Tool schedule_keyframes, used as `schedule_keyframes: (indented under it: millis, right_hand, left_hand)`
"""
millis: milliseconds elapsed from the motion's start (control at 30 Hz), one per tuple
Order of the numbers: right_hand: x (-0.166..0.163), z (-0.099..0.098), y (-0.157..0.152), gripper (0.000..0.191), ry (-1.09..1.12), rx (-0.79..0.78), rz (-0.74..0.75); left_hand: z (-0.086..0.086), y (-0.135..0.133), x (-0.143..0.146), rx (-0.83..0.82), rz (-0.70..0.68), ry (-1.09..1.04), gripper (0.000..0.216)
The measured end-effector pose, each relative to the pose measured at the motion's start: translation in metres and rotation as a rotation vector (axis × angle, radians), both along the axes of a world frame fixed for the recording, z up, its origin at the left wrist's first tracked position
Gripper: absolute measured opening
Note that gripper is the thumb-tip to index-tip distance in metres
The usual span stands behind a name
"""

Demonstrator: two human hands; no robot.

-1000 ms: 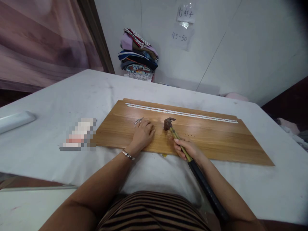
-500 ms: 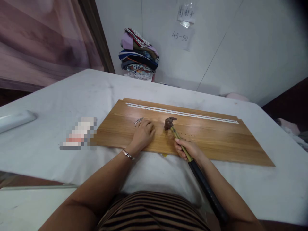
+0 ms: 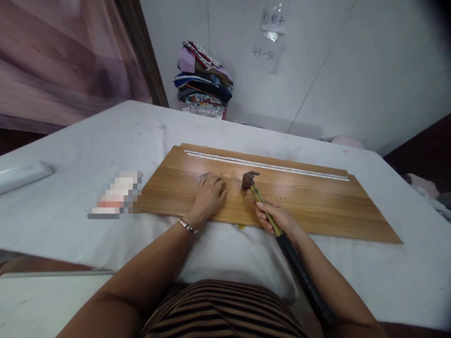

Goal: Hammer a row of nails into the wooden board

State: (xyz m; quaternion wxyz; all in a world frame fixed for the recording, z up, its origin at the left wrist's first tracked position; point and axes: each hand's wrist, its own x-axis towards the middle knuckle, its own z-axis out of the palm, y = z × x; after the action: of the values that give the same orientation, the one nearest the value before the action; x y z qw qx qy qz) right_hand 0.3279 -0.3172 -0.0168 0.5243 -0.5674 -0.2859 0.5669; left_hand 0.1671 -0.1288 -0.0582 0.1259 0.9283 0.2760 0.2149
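My right hand [image 3: 273, 218] is wrapped round the yellow upper handle of a claw hammer [image 3: 296, 265]. The hammer's rusty head is over the middle of a brown wooden board [image 3: 327, 211], and its long black grip runs back along my right forearm. My left hand [image 3: 210, 195] rests palm down on the board, its fingers slightly bent and apart. Just beyond those fingertips lie several loose nails [image 3: 203, 177]. A short row of small dark dots [image 3: 276, 197], perhaps nail heads, shows in the wood to the right of the hammer head.
Two white measuring strips [image 3: 268, 165] run along the board's far side. Left of the board, a blurred-out flat object [image 3: 118, 192] lies on the white-covered table [image 3: 105, 136]. Folded clothes [image 3: 204, 80] are stacked by the wall. A whitish rolled object [image 3: 24, 176] is at the far left.
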Motion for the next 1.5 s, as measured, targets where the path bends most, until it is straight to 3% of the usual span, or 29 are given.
schedule_keyframes:
  millis: [1500]
  right_hand:
    - [-0.0014,0.0004,-0.0005,0.039,-0.004,-0.008,0.016]
  left_hand:
    - [0.0020,-0.0016,0.0005,0.000,0.009,-0.002,0.020]
